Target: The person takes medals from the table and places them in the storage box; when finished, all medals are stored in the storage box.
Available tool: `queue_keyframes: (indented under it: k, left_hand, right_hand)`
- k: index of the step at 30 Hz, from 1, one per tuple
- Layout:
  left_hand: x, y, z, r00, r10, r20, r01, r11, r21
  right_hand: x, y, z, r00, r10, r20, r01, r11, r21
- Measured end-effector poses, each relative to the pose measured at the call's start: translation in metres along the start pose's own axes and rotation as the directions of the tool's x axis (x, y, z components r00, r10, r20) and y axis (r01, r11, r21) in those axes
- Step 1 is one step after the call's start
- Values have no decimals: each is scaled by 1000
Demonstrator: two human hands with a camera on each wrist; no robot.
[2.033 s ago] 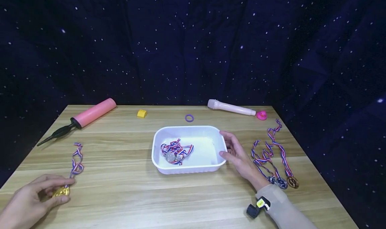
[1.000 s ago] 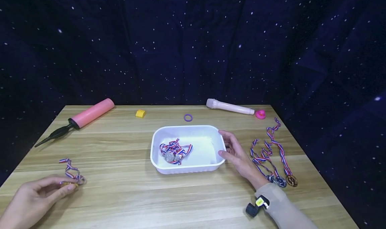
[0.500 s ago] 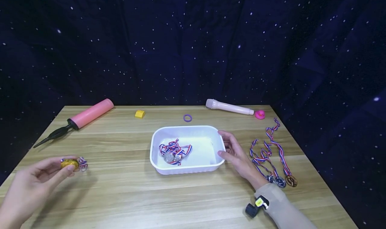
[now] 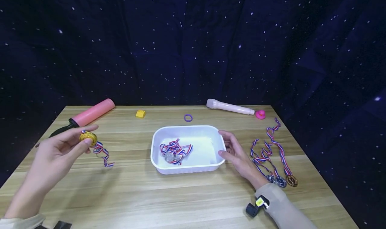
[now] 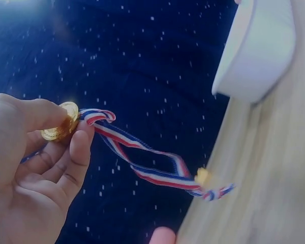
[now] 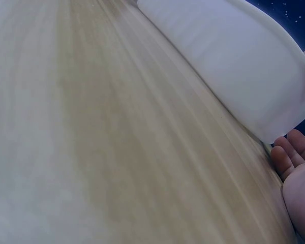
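Lower left, the left hand (image 4: 57,155) pinches the gold medal (image 4: 88,137); its dangling ribbon (image 4: 102,151) could snag, if carried low, on the white tub (image 4: 187,169) below centre. Right of centre, the right hand (image 4: 236,155) grips the tub's end; uneven pressure could shift it.

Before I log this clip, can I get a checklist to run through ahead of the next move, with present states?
1. Left hand holds gold medal: ok, pinched by thumb and fingers.
2. Right hand holds tray: ok, at its right end.
3. Space in tray: ok, medals lie left; right half is bare.
4. Gold medal over tray: not ok, it's left of it.
5. Ribbon gathered: not ok, dangling.
6. Grip firmness: cannot tell.
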State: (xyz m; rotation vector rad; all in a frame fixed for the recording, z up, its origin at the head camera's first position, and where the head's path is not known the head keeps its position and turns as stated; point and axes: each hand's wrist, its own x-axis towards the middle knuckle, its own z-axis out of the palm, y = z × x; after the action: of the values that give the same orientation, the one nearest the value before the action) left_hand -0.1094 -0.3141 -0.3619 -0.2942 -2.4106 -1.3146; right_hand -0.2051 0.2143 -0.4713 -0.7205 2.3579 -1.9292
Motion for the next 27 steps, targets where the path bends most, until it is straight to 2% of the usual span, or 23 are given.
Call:
queue_keyframes:
  k: [6, 14, 18, 22, 25, 27]
  left_hand:
    - [22, 16, 18, 1000, 19, -16, -20, 997, -71]
    - [55, 48, 42, 993, 108, -51, -116, 970, -215]
    - [67, 65, 50, 986, 161, -47, -168, 960, -224]
    - [80, 78, 60, 977, 206, -46, -211, 938, -274]
    - [88, 85, 69, 972, 231, -38, -232, 930, -286]
    - [93, 87, 76, 970, 243, -22, -239, 932, -271]
  right_hand:
    - [0, 2, 0, 1000, 2, 1, -2, 1000, 0]
    - [-1, 1, -1, 1000, 1, 3, -1, 1000, 1]
    - [-1, 1, -1, 1000, -2, 2, 2, 1000, 2]
    - [-1, 0, -1, 1000, 0, 0, 0, 1000, -1]
    - [-1, -1, -1, 1000, 3, 2, -2, 1000, -2]
    - [-1, -1, -1, 1000, 3, 3, -3, 1000, -4]
